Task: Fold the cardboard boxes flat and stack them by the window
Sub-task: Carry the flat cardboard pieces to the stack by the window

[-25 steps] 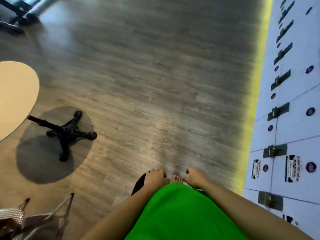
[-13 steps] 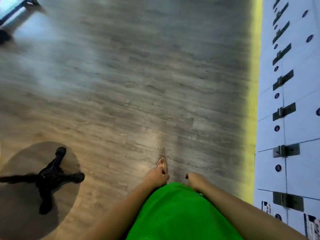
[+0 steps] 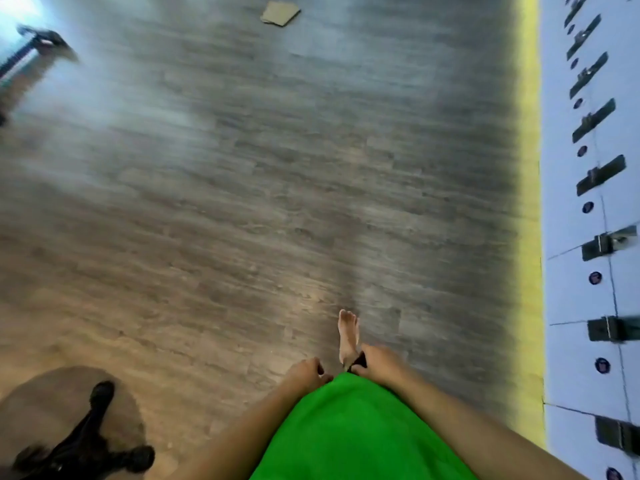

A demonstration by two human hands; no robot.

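Observation:
A flat piece of brown cardboard [image 3: 280, 13] lies on the wood floor at the far top of the view, well ahead of me. My left hand [image 3: 304, 374] and my right hand [image 3: 375, 362] hang low in front of my green shirt, a short gap apart. The fingers of both are loosely curled and hold nothing. Neither hand is near the cardboard. The image is blurred by motion.
A wall of white lockers [image 3: 595, 202] with dark handles runs along the right, edged by a yellow strip [image 3: 528, 168]. A black table base [image 3: 93, 452] stands at the lower left. My bare foot [image 3: 348, 336] steps ahead. A dark object [image 3: 45, 39] sits at the upper left.
I have walked forward: the table base slid down to the lower left, the round tabletop left the view, and the cardboard piece came into sight at the top. Both hands stay by my shirt.

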